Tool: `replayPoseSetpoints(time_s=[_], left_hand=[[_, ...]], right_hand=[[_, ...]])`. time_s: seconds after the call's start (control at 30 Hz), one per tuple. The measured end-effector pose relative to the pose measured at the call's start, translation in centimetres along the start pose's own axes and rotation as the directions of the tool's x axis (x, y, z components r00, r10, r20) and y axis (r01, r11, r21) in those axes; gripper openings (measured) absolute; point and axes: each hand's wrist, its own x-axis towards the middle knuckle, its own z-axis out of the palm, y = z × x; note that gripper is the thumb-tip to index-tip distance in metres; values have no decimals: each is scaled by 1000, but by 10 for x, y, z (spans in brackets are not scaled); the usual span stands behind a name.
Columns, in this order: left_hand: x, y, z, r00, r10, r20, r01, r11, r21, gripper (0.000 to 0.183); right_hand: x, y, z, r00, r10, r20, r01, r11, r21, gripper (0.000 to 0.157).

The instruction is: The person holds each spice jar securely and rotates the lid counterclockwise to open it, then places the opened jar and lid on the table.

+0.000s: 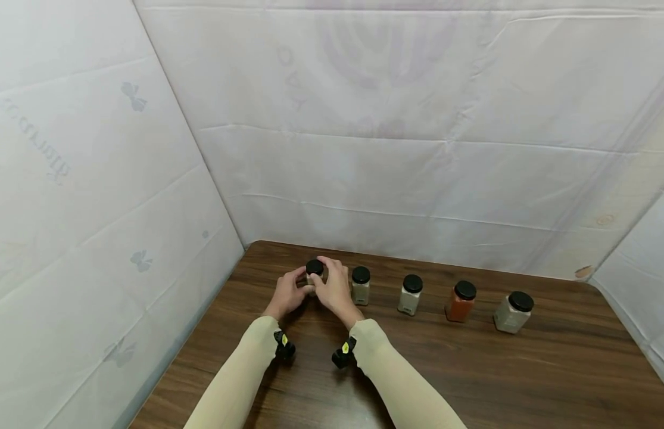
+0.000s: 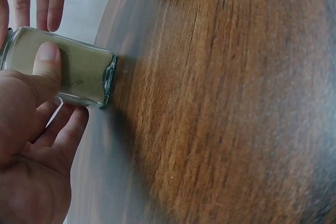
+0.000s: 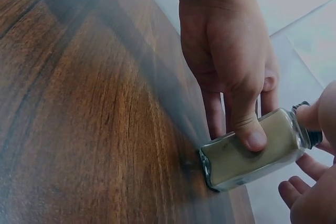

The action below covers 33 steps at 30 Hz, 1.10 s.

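A square clear jar of tan-green powder (image 2: 84, 69) with a black screw lid (image 1: 314, 267) stands near the table's back left, its base right at the wood. My left hand (image 1: 289, 295) grips the body, the thumb flat on the near face and the fingers behind. At the top, my right hand (image 1: 334, 289) holds the lid between thumb and fingers. In the right wrist view the right thumb lies along the lid's edge (image 3: 313, 138), with the other fingers partly below it. Just right of my right hand is another jar of greenish powder (image 1: 361, 287).
Further right along the brown wooden table (image 1: 417, 369) stand a pale-powder jar (image 1: 409, 301), an orange-red powder jar (image 1: 459, 307) and a whitish-powder jar (image 1: 510, 317), all black-lidded. White cloth walls (image 1: 364, 179) rise behind and at both sides.
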Motion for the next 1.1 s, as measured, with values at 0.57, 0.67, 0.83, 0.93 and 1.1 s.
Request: replayPoseSetpoints(time_s=[0.57, 0.67, 0.83, 0.93, 1.1], left_hand=[[0, 0, 1, 1000, 7, -16, -7, 1000, -10, 48], [-1, 0, 2, 1000, 3, -12, -3, 1000, -13, 48], [-1, 0, 3, 1000, -8, -6, 8, 1000, -4, 52], [0, 0, 2, 1000, -13, -10, 13, 1000, 10, 56], [0, 0, 1, 1000, -9, -9, 9, 1000, 14, 57]], right_hand=[[1, 1, 9, 989, 27, -147, -22, 999, 42, 51], [1, 1, 9, 986, 55, -155, -49, 998, 45, 48], [1, 1, 8, 988, 60, -141, -54, 997, 48, 46], [1, 2, 8, 991, 49, -128, -45, 998, 35, 46], [0, 2, 7, 993, 37, -108, -36, 999, 18, 44]])
